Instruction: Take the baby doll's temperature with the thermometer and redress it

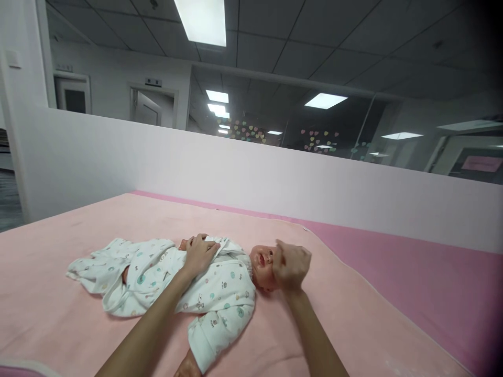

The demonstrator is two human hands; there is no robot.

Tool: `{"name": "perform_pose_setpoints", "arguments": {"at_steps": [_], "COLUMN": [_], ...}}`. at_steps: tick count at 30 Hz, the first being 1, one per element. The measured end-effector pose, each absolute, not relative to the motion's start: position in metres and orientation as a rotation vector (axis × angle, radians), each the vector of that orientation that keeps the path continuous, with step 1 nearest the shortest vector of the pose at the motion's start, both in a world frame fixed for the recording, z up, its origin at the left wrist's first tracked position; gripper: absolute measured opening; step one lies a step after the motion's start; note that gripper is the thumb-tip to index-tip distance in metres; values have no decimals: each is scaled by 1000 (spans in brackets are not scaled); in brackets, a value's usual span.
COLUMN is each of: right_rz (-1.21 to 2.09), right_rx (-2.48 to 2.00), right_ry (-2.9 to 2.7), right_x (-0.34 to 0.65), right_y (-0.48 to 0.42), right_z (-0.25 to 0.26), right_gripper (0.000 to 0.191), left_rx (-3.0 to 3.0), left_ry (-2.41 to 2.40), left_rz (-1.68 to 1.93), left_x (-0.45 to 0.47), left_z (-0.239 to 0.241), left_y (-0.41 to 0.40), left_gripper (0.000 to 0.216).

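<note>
A baby doll [262, 262] lies on its back on a pink mat, its head to the right. White printed clothes [220, 285] cover its body and legs. My left hand [199, 255] rests on the doll's chest, with its fingers bent and closed on the shirt near the far sleeve. One doll hand [183, 244] shows just beyond it; the other [188, 365] pokes from the near sleeve. Curled into a fist, my right hand [291, 263] is at the doll's head and hides part of its face. That hand is slightly blurred, and nothing shows in it.
The peach-pink mat [334, 324] lies over a darker pink surface [412, 277] that shows on the right. A low white wall [251, 173] runs along the back, with glass above it bearing heart stickers [251, 131]. A doorway [153, 107] stands behind at left.
</note>
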State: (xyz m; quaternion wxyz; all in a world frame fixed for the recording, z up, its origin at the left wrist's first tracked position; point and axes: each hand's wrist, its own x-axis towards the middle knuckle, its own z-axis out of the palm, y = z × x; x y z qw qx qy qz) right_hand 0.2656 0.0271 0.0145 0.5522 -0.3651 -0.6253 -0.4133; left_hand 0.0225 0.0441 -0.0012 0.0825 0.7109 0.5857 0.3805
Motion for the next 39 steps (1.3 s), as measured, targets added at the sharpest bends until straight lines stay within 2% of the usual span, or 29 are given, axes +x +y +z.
{"name": "perform_pose_setpoints", "arguments": {"at_steps": [2,4,8,11,15,26,33,39], "right_rz": [-1047,-1049,-948,-853,-753,-589,-477,-482], "right_rx": [-753,-750,-1057,-1200,-1083,-620,-696,-669], "right_ry": [-1701,-1878,-2080,-2057,-2052,-1565,-1316,-1437], "right_x": [239,211,178,176,181,202,207,199], "right_y": [18,12,8,9,9,7,8,8], "right_z": [10,4,-6,-7,-7,3,7,-2], "right_gripper": [8,11,13,20,22,7,7,7], "left_rx": [2093,2094,2128,2135,2172,2375,2438,2385], "left_ry": [1758,1763,1777,1778,1772,1794,1786,1810], "left_rz": [1136,1144,1156,1162,1203,1099,1025,1207], "left_x": [22,22,23,23,24,28,26,28], "left_z": [-2,-3,-3,-4,-4,2,1,-2], "left_y": [46,47,47,47,44,28,27,31], "left_gripper": [36,35,34,36,41,23,34,42]}}
